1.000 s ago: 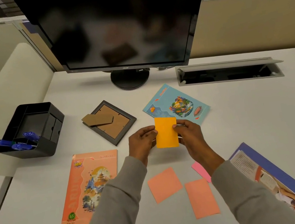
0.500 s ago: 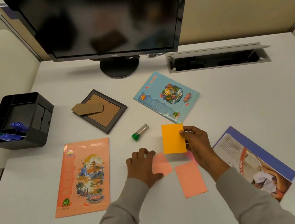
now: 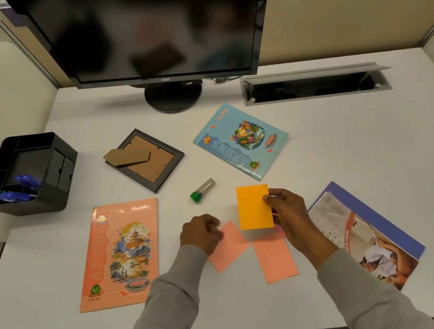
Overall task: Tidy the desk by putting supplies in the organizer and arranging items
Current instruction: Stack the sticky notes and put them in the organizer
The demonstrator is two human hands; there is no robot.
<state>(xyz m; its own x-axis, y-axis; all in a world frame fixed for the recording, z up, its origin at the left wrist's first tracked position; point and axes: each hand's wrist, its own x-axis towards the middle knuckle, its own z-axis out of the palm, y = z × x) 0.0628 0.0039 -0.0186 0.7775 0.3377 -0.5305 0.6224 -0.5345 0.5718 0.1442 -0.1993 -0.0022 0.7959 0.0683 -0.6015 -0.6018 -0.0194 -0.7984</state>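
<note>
My left sleeve and right sleeve are long and light grey, of a soft, plain cloth that folds in loose creases along the forearms. Each one narrows to a close cuff at the wrist. Beyond the cuffs my left hand and right hand are bare, the fingers uncovered to their tips.

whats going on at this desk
A person is tidying a desk. Their right hand pinches an orange note by its edge, while the left hand, fingers curled, sits on the corner of a pink note lying flat. A second pink note lies beside it. The black organizer on the left holds blue pens.
</note>
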